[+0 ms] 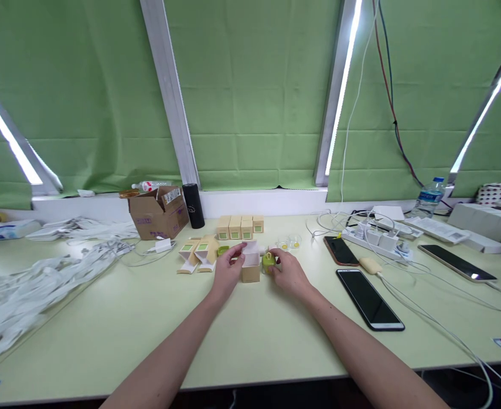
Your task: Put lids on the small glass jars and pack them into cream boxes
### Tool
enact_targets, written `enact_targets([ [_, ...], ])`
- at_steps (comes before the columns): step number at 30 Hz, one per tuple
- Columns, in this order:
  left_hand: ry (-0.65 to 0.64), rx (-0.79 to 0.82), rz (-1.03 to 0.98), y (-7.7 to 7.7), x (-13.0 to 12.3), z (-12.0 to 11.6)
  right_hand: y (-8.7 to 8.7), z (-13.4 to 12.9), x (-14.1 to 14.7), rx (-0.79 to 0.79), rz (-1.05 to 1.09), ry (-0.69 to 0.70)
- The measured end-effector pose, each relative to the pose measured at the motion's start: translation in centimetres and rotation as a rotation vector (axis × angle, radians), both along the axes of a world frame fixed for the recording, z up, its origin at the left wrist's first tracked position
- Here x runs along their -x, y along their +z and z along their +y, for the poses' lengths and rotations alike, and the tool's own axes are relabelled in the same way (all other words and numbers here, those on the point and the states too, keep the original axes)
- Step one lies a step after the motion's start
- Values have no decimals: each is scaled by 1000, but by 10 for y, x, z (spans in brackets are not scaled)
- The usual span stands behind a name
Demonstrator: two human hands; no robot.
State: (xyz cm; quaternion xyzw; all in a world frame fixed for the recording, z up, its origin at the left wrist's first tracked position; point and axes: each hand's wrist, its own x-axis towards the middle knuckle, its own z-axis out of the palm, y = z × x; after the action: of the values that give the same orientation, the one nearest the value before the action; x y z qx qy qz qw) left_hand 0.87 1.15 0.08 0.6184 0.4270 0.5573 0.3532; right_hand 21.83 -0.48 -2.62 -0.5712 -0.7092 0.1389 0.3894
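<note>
Open box (251, 274): upright on the bench (250, 341), near its middle.
Brown carton (159, 217): back left, beside a black flask (193, 206).
Left hand (228, 269): grip pinching the open box's upper left edge.
Right hand (291, 274): grip pinching 1 green item (268, 260).
Green item: just right of the open box.

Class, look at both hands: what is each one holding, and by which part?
The left hand holds the small open box by its upper left edge; the right hand holds the round green item by its right side.
</note>
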Motion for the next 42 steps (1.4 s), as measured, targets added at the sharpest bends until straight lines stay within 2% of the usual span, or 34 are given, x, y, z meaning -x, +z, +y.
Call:
enact_targets([
  [3, -10, 25, -30, 0, 1, -1, 3, 1, -2, -48, 91, -24],
  [7, -19, 53, -46, -1, 1, -1, 14, -1, -2, -176, 366, -51],
  [11, -60, 61, -67, -1, 0, -2, 25, -10, 3, -265, 636, 57],
  [15, -111, 60, -59, 0, -2, -5, 26, -19, 12, -269, 752, 182],
  [21, -161, 61, -89, 0, -4, -6, 22, -24, 22, -249, 623, 251],
  [30, -154, 61, -61, 4, -4, -10, 28, -24, 11, -308, 338, 191],
  [42, -142, 54, -35, 5, -4, -11, 24, -28, 14, -250, 149, 239],
])
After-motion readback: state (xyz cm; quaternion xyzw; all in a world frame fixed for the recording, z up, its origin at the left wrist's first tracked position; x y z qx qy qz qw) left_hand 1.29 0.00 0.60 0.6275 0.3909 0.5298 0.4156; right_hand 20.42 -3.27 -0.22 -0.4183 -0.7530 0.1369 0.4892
